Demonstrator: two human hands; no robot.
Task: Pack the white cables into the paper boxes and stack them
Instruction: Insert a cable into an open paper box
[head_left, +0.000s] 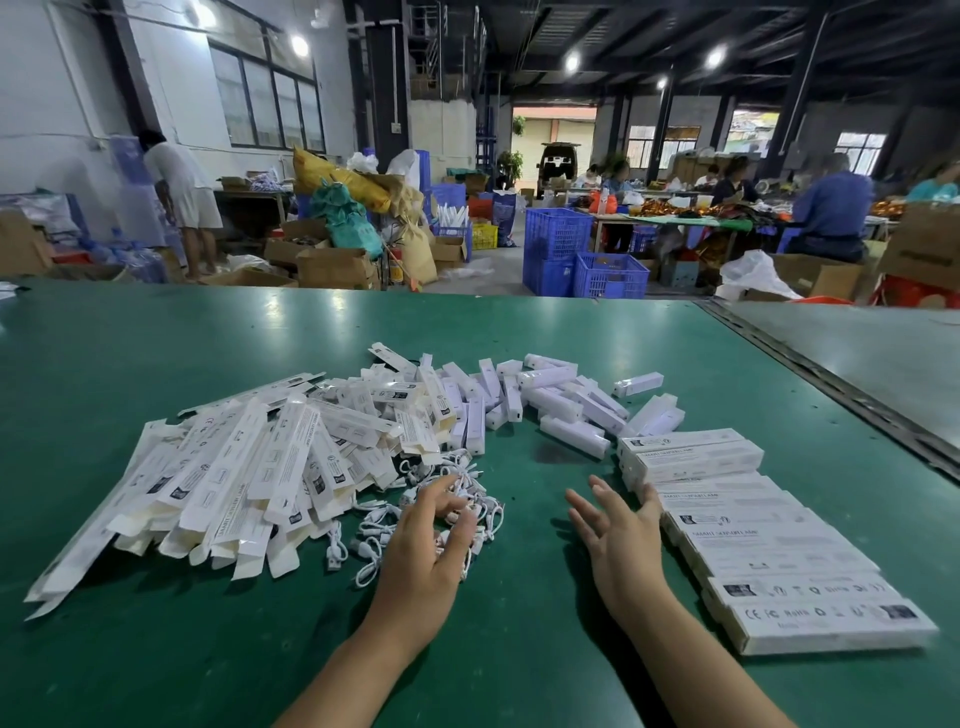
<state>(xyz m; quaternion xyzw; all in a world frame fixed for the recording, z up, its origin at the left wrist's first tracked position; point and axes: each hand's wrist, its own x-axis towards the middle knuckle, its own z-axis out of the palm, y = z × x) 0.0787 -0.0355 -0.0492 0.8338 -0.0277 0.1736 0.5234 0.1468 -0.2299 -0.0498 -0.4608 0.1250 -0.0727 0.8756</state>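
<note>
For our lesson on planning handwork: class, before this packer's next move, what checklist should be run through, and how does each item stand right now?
1. White cables under the left hand: ok.
2. Single cable gripped, not a tangle: cannot tell.
3. Right hand empty, fingers spread: ok.
4. Flat paper boxes heaped beside the cables: ok.
5. Packed boxes lined up on the right: ok.
6. Green table bare between the hands: ok.

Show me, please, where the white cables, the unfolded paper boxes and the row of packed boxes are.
white cables (371, 519): head view, middle of the loose tangle.
unfolded paper boxes (234, 478): head view, one flat sleeve mid-pile.
row of packed boxes (769, 548): head view, top face of a middle box.
</note>
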